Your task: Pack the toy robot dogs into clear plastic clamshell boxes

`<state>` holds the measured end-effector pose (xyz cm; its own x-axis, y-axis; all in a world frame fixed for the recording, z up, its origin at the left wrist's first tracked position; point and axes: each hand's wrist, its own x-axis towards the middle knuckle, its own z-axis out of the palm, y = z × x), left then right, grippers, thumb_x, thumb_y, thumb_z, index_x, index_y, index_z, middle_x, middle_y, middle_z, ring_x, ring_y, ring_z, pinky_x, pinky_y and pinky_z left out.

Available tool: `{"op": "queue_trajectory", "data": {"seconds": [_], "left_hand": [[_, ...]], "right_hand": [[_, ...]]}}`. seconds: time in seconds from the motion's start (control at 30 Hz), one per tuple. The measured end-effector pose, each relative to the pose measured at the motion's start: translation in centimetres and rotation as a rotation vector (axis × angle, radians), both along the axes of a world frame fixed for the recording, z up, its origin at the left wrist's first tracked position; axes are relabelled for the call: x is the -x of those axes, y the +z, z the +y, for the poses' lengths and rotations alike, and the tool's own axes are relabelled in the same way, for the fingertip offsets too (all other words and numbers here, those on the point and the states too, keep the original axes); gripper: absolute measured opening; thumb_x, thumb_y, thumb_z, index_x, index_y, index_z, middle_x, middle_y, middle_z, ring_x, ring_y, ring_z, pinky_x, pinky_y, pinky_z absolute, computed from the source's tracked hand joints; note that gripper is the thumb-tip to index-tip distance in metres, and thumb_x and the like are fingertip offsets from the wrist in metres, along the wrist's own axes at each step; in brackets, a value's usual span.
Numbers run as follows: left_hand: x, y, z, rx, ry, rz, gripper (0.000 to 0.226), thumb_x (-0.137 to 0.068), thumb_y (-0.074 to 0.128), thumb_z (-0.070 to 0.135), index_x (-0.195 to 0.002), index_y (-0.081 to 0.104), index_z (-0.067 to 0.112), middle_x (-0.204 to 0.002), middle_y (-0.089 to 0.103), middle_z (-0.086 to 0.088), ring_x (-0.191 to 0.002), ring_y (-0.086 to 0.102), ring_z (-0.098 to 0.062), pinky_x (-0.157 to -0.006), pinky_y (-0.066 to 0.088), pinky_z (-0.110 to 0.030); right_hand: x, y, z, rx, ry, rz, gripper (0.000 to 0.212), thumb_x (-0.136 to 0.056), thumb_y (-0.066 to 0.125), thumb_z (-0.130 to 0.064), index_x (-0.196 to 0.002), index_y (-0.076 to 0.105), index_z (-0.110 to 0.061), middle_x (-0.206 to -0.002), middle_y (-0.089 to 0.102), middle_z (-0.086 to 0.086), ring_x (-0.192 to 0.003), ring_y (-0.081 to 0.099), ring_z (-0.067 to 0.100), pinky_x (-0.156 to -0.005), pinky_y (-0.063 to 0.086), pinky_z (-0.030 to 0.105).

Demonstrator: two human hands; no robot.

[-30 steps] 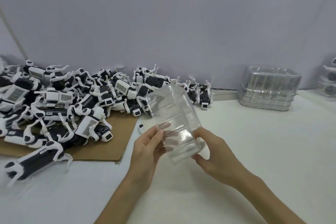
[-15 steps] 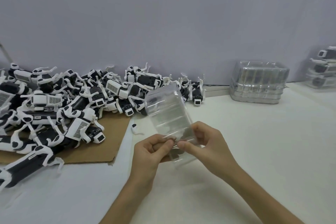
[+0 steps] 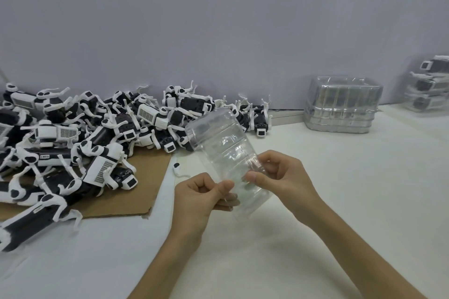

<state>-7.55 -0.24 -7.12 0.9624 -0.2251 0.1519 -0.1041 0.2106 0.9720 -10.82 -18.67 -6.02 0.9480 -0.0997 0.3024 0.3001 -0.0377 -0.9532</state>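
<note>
An empty clear plastic clamshell box (image 3: pixel 218 143) is held tilted above the white table, its far end pointing up and away. My left hand (image 3: pixel 199 199) pinches its near left edge between thumb and fingers. My right hand (image 3: pixel 279 177) pinches the near right edge. A big heap of black-and-white toy robot dogs (image 3: pixel 80 141) lies at the left, partly on a brown cardboard sheet (image 3: pixel 143 184).
A stack of empty clear clamshell boxes (image 3: pixel 342 107) stands at the back right by the wall. Packed boxes with dogs inside (image 3: pixel 430 87) are piled at the far right edge. A small loose white part (image 3: pixel 178 168) lies beside the cardboard. The white table (image 3: pixel 352 189) stretches right.
Both hands shifted from gripping the box's sides to pinching its near edges with thumbs on top. The view has turned slightly right, showing more of the packed boxes.
</note>
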Motion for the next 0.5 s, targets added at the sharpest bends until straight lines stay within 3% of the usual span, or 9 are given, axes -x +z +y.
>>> {"op": "queue_trajectory", "data": {"seconds": [0.3, 0.4, 0.5], "left_hand": [[-0.3, -0.3, 0.2, 0.032, -0.026, -0.051, 0.032, -0.059, 0.084, 0.033, -0.048, 0.057, 0.02, -0.059, 0.068, -0.019, -0.055, 0.071, -0.032, -0.05, 0.054, -0.029], [-1.3, -0.3, 1.9, 0.061, 0.04, -0.057, 0.032, -0.061, 0.083, 0.035, -0.053, 0.057, 0.018, -0.055, 0.065, -0.015, -0.05, 0.066, -0.025, -0.052, 0.055, -0.029], [-2.6, -0.3, 3.6, 0.178, 0.09, 0.037, 0.022, -0.073, 0.074, 0.029, -0.077, 0.064, 0.009, -0.069, 0.072, -0.012, -0.058, 0.07, -0.021, -0.058, 0.058, -0.027]], "right_hand": [[-0.3, 0.3, -0.8, -0.067, 0.005, -0.071, 0.015, -0.077, 0.081, -0.023, -0.09, 0.075, -0.018, -0.077, 0.076, 0.01, -0.067, 0.073, 0.021, -0.069, 0.054, 0.02], [-0.5, 0.9, -3.4, -0.177, -0.254, -0.124, 0.014, -0.079, 0.074, -0.014, -0.093, 0.072, -0.012, -0.066, 0.071, 0.0, -0.056, 0.066, 0.013, -0.062, 0.052, 0.018], [0.0, 1.2, -6.6, -0.19, -0.47, -0.148, 0.013, -0.091, 0.069, -0.009, -0.1, 0.072, -0.017, -0.069, 0.072, -0.003, -0.061, 0.069, 0.013, -0.068, 0.054, 0.021]]}}
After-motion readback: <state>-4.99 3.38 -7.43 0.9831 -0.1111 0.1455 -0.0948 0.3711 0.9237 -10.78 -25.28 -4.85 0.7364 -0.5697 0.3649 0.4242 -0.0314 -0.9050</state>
